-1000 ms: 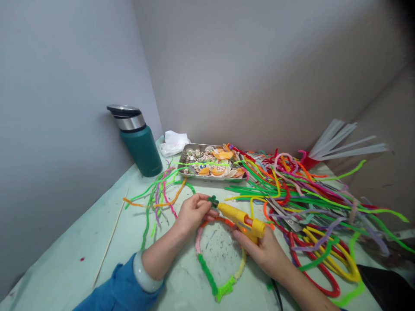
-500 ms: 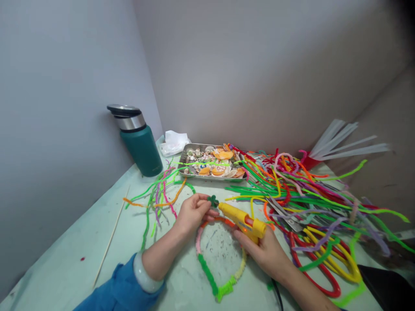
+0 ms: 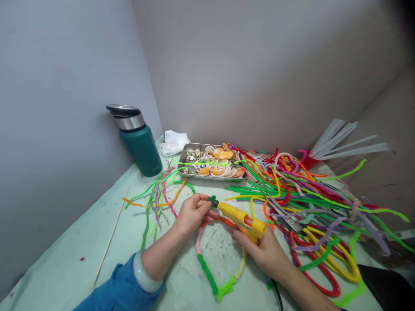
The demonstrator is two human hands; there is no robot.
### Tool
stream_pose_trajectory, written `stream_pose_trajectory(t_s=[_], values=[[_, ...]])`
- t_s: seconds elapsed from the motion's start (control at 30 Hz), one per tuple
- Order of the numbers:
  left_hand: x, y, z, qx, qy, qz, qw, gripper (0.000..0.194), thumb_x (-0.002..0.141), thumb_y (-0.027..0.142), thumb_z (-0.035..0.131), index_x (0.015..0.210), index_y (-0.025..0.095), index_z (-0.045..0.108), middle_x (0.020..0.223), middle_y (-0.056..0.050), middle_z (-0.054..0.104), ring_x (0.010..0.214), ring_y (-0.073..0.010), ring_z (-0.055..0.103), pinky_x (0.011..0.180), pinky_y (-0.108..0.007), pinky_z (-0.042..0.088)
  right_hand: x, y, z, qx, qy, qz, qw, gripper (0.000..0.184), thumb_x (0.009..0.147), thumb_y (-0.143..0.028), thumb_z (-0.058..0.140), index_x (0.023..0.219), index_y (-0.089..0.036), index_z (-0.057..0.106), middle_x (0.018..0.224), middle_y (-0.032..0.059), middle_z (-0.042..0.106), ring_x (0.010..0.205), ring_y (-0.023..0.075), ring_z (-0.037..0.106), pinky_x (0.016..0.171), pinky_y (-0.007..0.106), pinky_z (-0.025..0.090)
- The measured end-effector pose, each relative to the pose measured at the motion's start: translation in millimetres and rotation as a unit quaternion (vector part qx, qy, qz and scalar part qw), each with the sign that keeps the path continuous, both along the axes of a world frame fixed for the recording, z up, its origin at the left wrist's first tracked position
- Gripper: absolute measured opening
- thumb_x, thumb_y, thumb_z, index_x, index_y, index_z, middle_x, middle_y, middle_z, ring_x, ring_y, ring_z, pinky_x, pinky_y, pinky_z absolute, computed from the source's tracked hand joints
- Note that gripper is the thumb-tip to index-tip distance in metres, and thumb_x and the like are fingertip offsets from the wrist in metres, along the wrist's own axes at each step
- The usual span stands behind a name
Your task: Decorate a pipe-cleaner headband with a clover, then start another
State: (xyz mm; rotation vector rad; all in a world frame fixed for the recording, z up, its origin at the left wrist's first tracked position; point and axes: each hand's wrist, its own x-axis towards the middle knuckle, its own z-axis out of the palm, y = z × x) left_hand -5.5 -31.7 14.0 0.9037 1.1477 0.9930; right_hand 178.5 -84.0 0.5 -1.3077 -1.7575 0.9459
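Between the thumb and fingers of my left hand (image 3: 194,211) is a small dark green, clover-shaped piece (image 3: 213,201). My right hand (image 3: 267,250) grips a yellow hot glue gun (image 3: 241,217) by its handle. The gun's nozzle points left and is at the green piece; whether it touches cannot be made out. An orange light glows on the gun's side. Below both hands a ring wrapped in pipe cleaners (image 3: 207,272) lies on the table, in orange, pink, green and pale yellow sections. My hands hide part of its upper edge.
A metal tray (image 3: 212,178) of seashells stands at the back, beside a teal bottle (image 3: 142,149) and a white tissue pack (image 3: 175,142). Pipe cleaners (image 3: 311,185) heap up at right with scissors (image 3: 287,216) among them. A thin stick (image 3: 110,239) lies left. A black cord (image 3: 277,293) runs below my right hand.
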Motion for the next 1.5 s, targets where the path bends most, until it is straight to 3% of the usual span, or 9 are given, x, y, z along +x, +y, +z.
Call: stream_pose_trajectory(t_s=[0.33, 0.7, 1.5], values=[[0.1, 1.8, -2.0, -0.005, 0.013, -0.007, 1.000, 0.014, 0.076, 0.022, 0.060, 0.081, 0.013, 0.050, 0.057, -0.005, 0.066, 0.050, -0.0143, 0.064, 0.048, -0.021, 0.049, 0.0, 1.0, -0.6, -0.006, -0.011, -0.005, 1.000, 0.027, 0.080, -0.032, 0.055, 0.096, -0.013, 0.067, 0.072, 0.0038, 0.066, 0.065, 0.0184, 0.060, 0.059, 0.026, 0.049], [-0.7, 1.5, -2.6, 0.003, 0.000, -0.009, 1.000, 0.019, 0.074, 0.026, 0.064, 0.079, 0.013, 0.052, 0.058, -0.006, 0.066, 0.052, -0.0148, 0.064, 0.048, -0.020, 0.048, 1.7, 0.2, -1.6, -0.005, -0.012, -0.002, 1.000, 0.029, 0.080, -0.030, 0.055, 0.103, -0.014, 0.065, 0.079, 0.0045, 0.068, 0.069, 0.0197, 0.062, 0.063, 0.026, 0.049], [-1.1, 2.0, -4.5, 0.003, 0.009, -0.017, 1.000, 0.007, 0.080, 0.018, 0.053, 0.083, 0.012, 0.049, 0.055, -0.005, 0.066, 0.048, -0.0127, 0.062, 0.046, -0.019, 0.048, 1.3, 2.0, -1.3, -0.013, -0.013, 0.008, 1.000, 0.025, 0.081, -0.031, 0.054, 0.094, -0.013, 0.066, 0.080, 0.0053, 0.067, 0.075, 0.0208, 0.062, 0.068, 0.028, 0.049]])
